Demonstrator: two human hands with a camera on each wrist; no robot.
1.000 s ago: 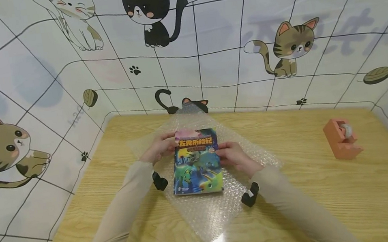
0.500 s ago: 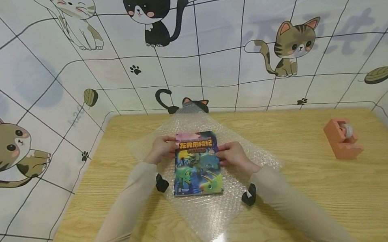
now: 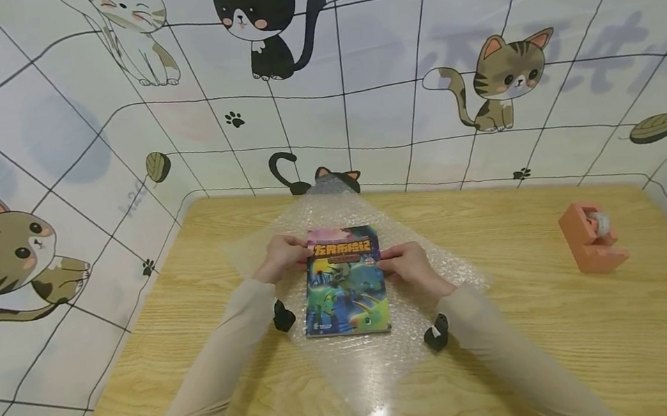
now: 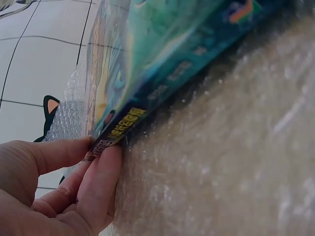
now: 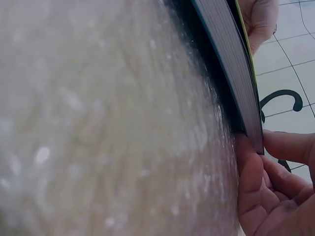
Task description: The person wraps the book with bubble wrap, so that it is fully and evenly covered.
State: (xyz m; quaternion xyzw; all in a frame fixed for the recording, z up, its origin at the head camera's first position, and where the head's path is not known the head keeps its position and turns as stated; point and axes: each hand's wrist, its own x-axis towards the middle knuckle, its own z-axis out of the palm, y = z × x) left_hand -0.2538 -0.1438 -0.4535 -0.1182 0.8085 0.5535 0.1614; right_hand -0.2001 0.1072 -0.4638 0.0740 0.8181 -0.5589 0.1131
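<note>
A colourful paperback book [image 3: 344, 291] with dinosaurs on its cover lies face up over a sheet of bubble wrap [image 3: 362, 380]. My left hand [image 3: 283, 255] pinches the spine near the top left corner; in the left wrist view the thumb is on the cover and the fingers [image 4: 106, 167] are under the spine. My right hand [image 3: 412, 268] pinches the opposite edge, thumb above and fingers [image 5: 251, 182] beneath the pages [image 5: 236, 64] in the right wrist view. The bubble wrap lies as a diamond, its far corner against the wall.
An orange tape dispenser [image 3: 590, 237] with a roll of tape stands on the right of the wooden table [image 3: 519, 366]. A cat-printed wall covering [image 3: 390, 109] rises behind the table and at the left.
Both hands still hold the book. It has shifted slightly to the right and a little nearer, while the head view has moved slightly.
</note>
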